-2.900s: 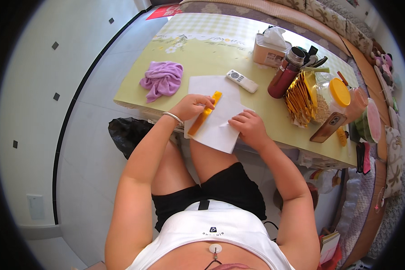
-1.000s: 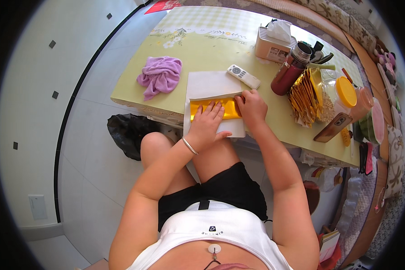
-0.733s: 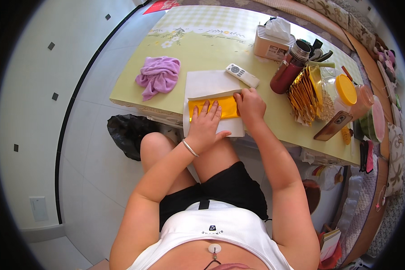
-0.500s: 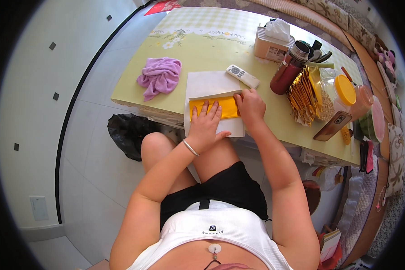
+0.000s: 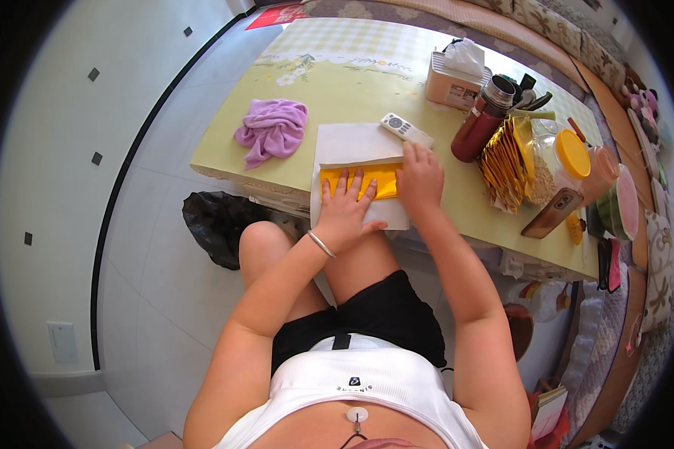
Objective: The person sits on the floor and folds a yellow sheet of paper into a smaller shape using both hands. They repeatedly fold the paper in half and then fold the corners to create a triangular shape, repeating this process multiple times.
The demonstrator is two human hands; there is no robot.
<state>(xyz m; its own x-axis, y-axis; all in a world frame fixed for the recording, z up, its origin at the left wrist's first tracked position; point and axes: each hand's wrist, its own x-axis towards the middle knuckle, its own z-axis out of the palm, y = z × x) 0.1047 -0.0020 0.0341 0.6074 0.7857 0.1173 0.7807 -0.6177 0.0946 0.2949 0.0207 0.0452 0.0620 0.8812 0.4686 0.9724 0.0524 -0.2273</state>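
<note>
A folded gold foil sheet [image 5: 386, 184] lies across white paper [image 5: 344, 142] at the table's near edge. My left hand [image 5: 343, 206], with a silver bangle at the wrist, presses flat on the foil with its fingers spread. Over the right end of the foil is my right hand [image 5: 421, 178]. Its fingers stretch away from me, close together, toward the white remote control [image 5: 407, 130]; its thumb side touches the foil's end, and the fingertips are partly hard to make out. A fold of the white paper runs along the foil's far side.
Left of the paper lies a crumpled purple cloth [image 5: 272, 132]. To the right stand a maroon flask [image 5: 475, 131], a stack of gold packets [image 5: 505, 165], a yellow-lidded jar [image 5: 550, 168] and a phone [image 5: 551, 213]. A tissue box [image 5: 449, 82] is farther back; a black bag [image 5: 213, 224] hangs below the table.
My right hand has loosened from its pinch at the foil's right edge, and its fingers now reach farther from me. The left hand stays on the foil, fingers spread a little wider.
</note>
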